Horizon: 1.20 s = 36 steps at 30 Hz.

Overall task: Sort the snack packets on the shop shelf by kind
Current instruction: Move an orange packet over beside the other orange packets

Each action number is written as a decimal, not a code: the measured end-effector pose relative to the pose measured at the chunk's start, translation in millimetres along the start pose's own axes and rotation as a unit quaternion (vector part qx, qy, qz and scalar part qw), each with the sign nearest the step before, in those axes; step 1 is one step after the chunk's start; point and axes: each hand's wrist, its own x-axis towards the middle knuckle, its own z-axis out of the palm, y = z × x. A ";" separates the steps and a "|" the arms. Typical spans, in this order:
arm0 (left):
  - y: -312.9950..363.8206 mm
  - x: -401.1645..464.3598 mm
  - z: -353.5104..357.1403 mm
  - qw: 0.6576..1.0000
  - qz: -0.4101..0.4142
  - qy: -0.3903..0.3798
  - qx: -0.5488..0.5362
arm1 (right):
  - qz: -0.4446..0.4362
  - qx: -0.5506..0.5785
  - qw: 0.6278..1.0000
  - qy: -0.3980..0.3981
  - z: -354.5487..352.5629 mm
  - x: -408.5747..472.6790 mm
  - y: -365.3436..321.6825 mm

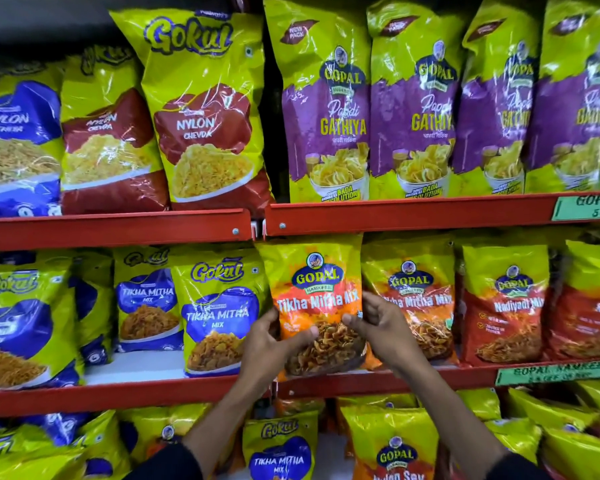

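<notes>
Both hands clamp 1 glossy, crinkled orange Gopal Tikha Mitha Mix packet [317,306] upright on the middle red metal shelf [378,381]: left hand [274,341] gripping its 9 o'clock edge, right hand [383,327] its 3 o'clock edge. A matching packet [413,296] stands just beside at 3 o'clock; a blue Gokul packet [219,313] at 9 o'clock.

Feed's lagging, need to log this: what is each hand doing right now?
Left hand: closed on the left edge of the orange-and-yellow Gopal Tikha Mitha Mix packet.
Right hand: closed on the same packet's right edge.
</notes>
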 end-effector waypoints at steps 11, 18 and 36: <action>-23.4 42.0 17.5 0.995 -0.034 0.019 0.096 | 0.025 -0.038 0.998 0.039 11.6 35.3 63.8; -25.8 36.7 19.5 0.993 -0.042 0.005 0.110 | 0.018 -0.089 0.994 0.054 17.9 28.3 62.4; 29.2 70.5 45.6 0.943 -0.080 0.304 -0.110 | 0.124 0.122 0.929 0.328 31.5 78.4 17.2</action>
